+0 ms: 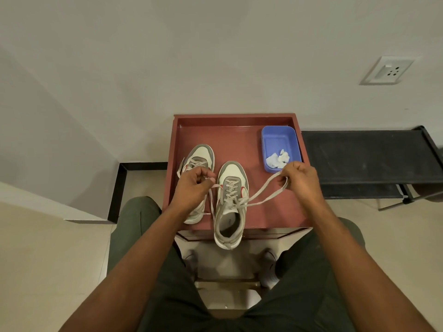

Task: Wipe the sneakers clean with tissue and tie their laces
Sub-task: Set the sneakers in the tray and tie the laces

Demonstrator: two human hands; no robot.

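Both hands pinch lace ends: left hand (194,185) hides the left sneaker (199,164); right hand (303,180) pulls a loop from the right sneaker (231,202), insole print unreadable.

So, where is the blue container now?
In the head view, the blue container sits in the far right corner of the red tray, just beyond the right hand.

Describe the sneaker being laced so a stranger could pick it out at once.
Find the red-brown tray table against the wall. Two grey-and-white sneakers sit on it; take the right sneaker, nearer the blue tub. Unlike the left sneaker, its heel overhangs the table's front edge and its laces are pulled out sideways by both hands.
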